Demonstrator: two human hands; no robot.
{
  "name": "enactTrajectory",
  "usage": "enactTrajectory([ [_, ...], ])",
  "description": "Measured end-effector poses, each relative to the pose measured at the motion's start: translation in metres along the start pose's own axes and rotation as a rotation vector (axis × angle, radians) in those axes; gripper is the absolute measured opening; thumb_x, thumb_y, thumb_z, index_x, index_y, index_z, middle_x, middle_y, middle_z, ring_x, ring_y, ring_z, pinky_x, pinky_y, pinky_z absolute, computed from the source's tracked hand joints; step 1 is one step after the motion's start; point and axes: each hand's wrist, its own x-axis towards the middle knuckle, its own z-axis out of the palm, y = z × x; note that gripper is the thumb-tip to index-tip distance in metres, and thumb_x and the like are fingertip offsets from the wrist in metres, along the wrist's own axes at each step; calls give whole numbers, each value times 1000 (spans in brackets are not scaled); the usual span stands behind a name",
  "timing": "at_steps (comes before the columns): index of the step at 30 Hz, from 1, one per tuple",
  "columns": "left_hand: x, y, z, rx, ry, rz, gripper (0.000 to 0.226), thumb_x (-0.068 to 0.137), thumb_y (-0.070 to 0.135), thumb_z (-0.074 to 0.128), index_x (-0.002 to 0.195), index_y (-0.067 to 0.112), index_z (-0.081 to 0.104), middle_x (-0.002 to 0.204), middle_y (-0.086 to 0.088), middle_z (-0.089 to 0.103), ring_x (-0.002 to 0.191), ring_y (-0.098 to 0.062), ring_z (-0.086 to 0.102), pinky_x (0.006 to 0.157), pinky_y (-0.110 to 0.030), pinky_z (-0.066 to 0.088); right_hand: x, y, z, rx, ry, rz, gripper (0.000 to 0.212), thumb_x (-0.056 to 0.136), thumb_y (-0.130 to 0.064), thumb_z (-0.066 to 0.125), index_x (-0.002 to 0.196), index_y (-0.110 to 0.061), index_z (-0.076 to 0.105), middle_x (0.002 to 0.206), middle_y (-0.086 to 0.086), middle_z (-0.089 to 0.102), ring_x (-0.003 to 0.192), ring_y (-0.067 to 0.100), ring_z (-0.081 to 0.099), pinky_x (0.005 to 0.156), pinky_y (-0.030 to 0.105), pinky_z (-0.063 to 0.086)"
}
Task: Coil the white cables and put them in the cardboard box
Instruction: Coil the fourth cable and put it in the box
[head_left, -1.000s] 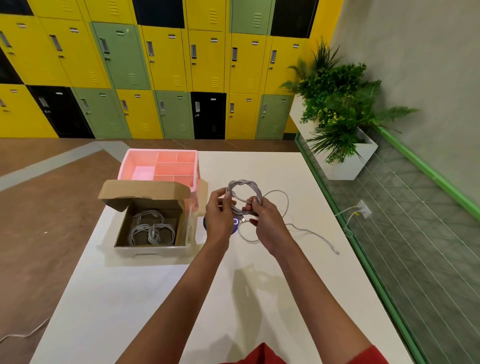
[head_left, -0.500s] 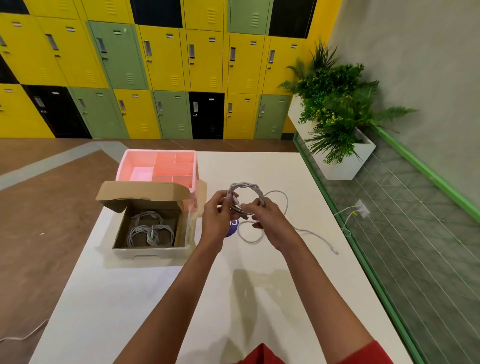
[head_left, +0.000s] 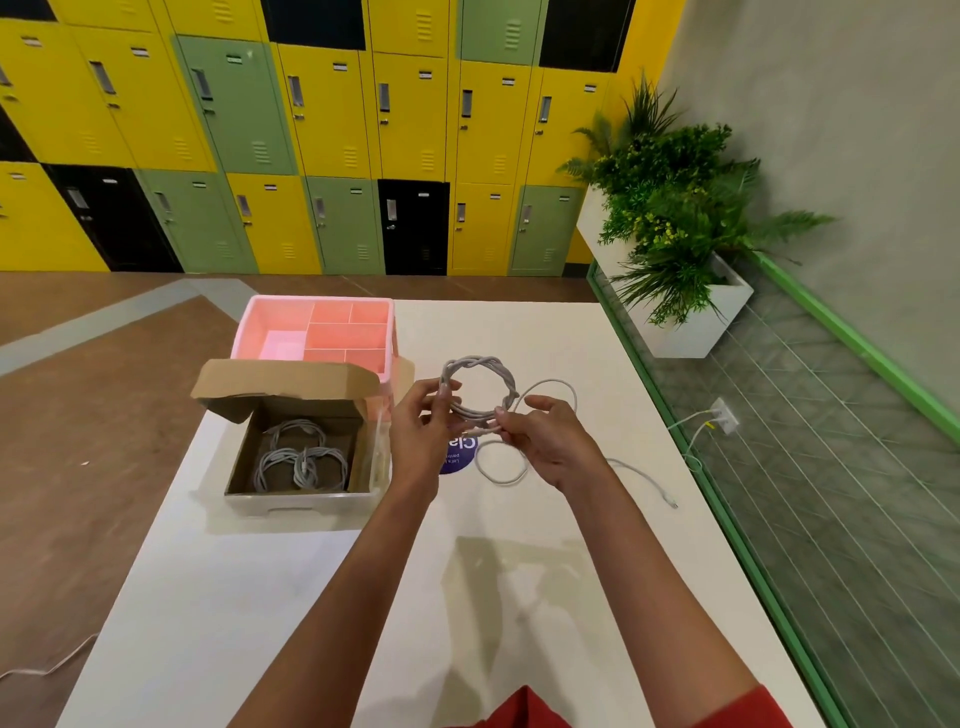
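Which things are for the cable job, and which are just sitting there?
For the job: white cable gripped by left hand and right hand; cardboard box; coiled cables inside it.
Just there: pink tray; purple sticker; potted plant; lockers.

Upright white cable coil (head_left: 475, 362) in mid-air, tail (head_left: 644, 475) trailing; other coils (head_left: 301, 457) flat in open cardboard box (head_left: 291, 382).

A white table (head_left: 260, 597) stands on a brown floor (head_left: 78, 415). On its far part sits a pink tray (head_left: 322, 300) with several compartments. A round purple sticker (head_left: 462, 457) lies on the tabletop; its white letters are partly hidden, perhaps "Cla". Behind is a wall of yellow, green and black lockers (head_left: 332, 156). At the right, a green plant (head_left: 670, 208) grows in a white planter (head_left: 691, 332), near a wall socket (head_left: 724, 415).
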Motion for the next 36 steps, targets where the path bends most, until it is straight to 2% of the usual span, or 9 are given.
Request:
enactTrajectory([
  [2, 3, 1, -1, 7, 10, -6, 13, 97, 18, 52, 101, 9, 61, 87, -8, 66, 65, -12, 70, 63, -26, 59, -1, -1, -1, -48, -25, -3, 56, 87, 9, 60, 133, 1, 30, 76, 15, 61, 65, 17, 60, 57, 20, 47],
  [5, 7, 2, -5, 22, 36, -35, 24, 95, 20, 55, 111, 3, 61, 100, -12, 67, 79, -20, 70, 75, -42, 60, -4, -4, -5, -98, -77, 1, 53, 86, 7, 63, 129, -3, 33, 75, 14, 61, 63, 16, 58, 52, 17, 47],
  [7, 7, 3, -5, 15, 56, -56, 26, 94, 21, 57, 112, 4, 61, 102, -9, 67, 85, -24, 69, 78, -47, 59, -4, -5, -8, -142, -96, -4, 50, 85, 6, 65, 123, -5, 35, 76, 13, 62, 66, 17, 59, 55, 19, 47],
  [14, 4, 9, 4, -45, 128, -91, 10, 94, 19, 56, 101, 13, 62, 94, -6, 66, 85, -24, 68, 74, -36, 60, 2, 6, -12, -292, -35, -98, 46, 81, -3, 74, 113, -7, 42, 87, 16, 65, 67, 17, 62, 64, 22, 51],
  [21, -12, 14, 18, -146, 77, -81, 9, 96, 12, 53, 100, 8, 60, 91, -8, 63, 68, -9, 67, 59, -14, 55, 1, 15, -13, -129, 42, -132, 36, 80, 0, 73, 105, -5, 47, 94, 20, 61, 68, 20, 68, 71, 23, 58],
  [23, -15, 13, 21, -166, 65, -82, 8, 96, 10, 53, 98, 8, 60, 91, -10, 63, 68, -9, 67, 58, -13, 54, 0, 17, -11, -68, 63, -142, 34, 79, 2, 73, 102, -5, 49, 98, 22, 62, 66, 19, 69, 72, 23, 58],
  [27, -20, 12, 26, -238, 34, -86, 8, 96, 10, 53, 95, 8, 61, 93, -15, 64, 78, -22, 68, 62, -15, 54, -1, 13, -10, 78, 94, -156, 33, 81, 5, 70, 105, -3, 48, 99, 22, 66, 63, 14, 70, 65, 18, 57],
  [32, -23, 14, 28, -252, -18, -107, 10, 96, 13, 55, 98, 8, 63, 90, -12, 68, 72, -11, 71, 62, -15, 53, -1, 10, -12, 193, 80, -140, 31, 84, 5, 66, 110, 0, 49, 88, 16, 67, 66, 13, 70, 64, 16, 56],
  [36, -24, 14, 28, -230, -59, -110, 12, 97, 14, 53, 99, 8, 62, 88, -6, 70, 71, -7, 71, 61, -16, 53, 1, 9, -12, 253, 76, -150, 30, 82, 2, 70, 109, 6, 59, 85, 14, 69, 68, 14, 71, 69, 17, 56],
])
